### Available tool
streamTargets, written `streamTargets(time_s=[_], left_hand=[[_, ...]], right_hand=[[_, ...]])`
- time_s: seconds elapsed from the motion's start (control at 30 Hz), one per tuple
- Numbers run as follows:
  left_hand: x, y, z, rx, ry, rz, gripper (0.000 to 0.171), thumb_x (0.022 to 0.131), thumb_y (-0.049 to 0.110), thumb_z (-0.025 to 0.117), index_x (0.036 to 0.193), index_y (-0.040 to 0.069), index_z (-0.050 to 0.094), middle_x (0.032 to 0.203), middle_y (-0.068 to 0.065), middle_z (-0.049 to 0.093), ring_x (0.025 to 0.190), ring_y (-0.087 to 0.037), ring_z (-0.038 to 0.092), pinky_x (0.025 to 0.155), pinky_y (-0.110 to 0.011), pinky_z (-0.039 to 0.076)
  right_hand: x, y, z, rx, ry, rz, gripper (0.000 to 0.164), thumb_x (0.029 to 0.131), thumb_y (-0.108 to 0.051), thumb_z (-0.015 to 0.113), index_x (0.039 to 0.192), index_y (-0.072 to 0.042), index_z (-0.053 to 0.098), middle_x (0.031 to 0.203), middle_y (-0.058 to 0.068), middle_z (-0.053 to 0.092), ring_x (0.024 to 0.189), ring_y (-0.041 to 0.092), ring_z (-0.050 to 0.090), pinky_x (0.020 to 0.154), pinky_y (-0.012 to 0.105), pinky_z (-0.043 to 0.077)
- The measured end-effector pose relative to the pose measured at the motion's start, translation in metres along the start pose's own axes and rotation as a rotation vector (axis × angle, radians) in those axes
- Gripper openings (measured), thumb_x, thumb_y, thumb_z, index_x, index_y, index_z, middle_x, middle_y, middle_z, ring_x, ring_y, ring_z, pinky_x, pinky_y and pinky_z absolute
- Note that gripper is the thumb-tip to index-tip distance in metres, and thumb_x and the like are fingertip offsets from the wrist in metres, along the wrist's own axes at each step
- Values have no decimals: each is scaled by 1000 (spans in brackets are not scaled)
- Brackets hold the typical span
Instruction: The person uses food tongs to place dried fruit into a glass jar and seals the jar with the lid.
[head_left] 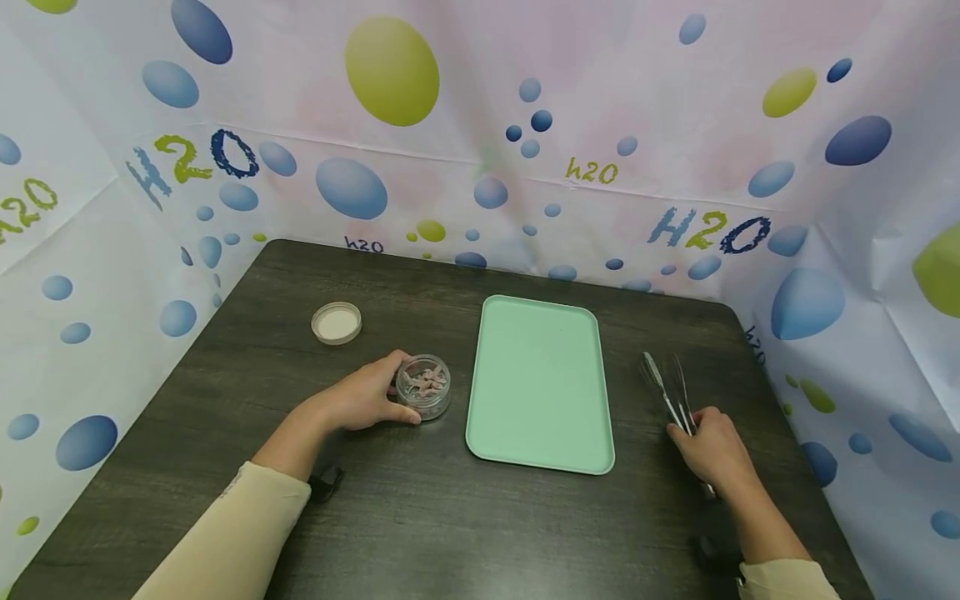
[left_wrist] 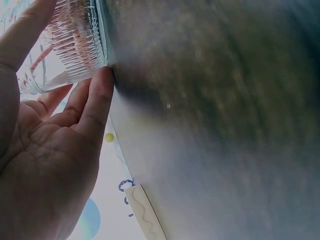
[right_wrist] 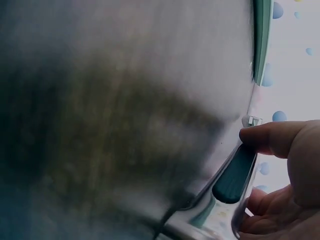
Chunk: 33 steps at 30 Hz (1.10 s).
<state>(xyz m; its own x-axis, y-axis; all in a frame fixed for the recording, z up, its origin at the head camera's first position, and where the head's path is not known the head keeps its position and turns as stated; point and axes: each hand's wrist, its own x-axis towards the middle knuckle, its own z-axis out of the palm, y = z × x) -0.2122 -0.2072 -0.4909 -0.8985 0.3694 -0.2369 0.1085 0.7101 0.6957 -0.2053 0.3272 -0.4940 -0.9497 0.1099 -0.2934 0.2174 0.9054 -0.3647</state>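
Note:
In the head view a small clear glass jar (head_left: pixel 424 385) without a lid stands left of the tray, with pinkish pieces (head_left: pixel 426 382) inside whose kind I cannot tell. My left hand (head_left: pixel 363 396) holds the jar from its left side, thumb in front and fingers behind. The left wrist view shows the ribbed jar wall (left_wrist: pixel 75 42) between thumb and fingers. On the right, my right hand (head_left: pixel 712 448) grips metal tongs (head_left: pixel 684 412) around the middle, their two arms spread and pointing away from me. In the right wrist view a dark green grip pad (right_wrist: pixel 236 175) shows on the tongs under my thumb.
A light green rectangular tray (head_left: pixel 540 387) lies between the hands. A round lid (head_left: pixel 336 323) with a pale inside rests behind my left hand. The dark wooden table (head_left: pixel 420 517) meets a bubble-patterned curtain (head_left: pixel 450 108) at the back and sides.

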Motion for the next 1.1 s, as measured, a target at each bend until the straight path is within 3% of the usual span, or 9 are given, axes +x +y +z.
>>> streamTargets(time_s=[0.27,0.5,0.63,0.87,1.1], left_hand=[[1,-2,1,-8,-3,-1,88,89,40,91,155,7,43,151,-17,61,135,-41,66,109,-54,59],[2,-3,2,-8,0,5,88,89,40,92,154,7,43,151,-17,61,135,-41,66,110,-54,58],[2,-3,1,-10,6,7,89,89,40,92,155,6,43,151,-18,60,135,-41,67,110,-54,58],[1,0,0,-9,3,4,88,89,38,92,154,6,44,151,-18,61,134,-41,67,110,-54,58],[1,2,1,5,2,-5,86,89,38,92,152,5,45,149,-18,62,134,-39,66,109,-54,58]], right_hand=[[3,3,3,10,15,-17,63,108,-32,60,134,24,44,118,41,55,100,47,62,81,58,54],[3,3,1,12,-14,11,75,108,-43,59,139,23,38,136,47,41,117,56,52,91,66,51],[2,-3,-5,9,21,11,80,109,-48,58,142,22,37,140,48,37,124,62,46,97,71,47],[0,-25,-8,19,111,-39,96,108,-49,61,164,15,17,155,50,23,138,70,28,109,80,36],[-2,-64,-4,62,71,-112,102,107,-50,64,171,6,6,162,47,17,145,69,23,108,82,39]])
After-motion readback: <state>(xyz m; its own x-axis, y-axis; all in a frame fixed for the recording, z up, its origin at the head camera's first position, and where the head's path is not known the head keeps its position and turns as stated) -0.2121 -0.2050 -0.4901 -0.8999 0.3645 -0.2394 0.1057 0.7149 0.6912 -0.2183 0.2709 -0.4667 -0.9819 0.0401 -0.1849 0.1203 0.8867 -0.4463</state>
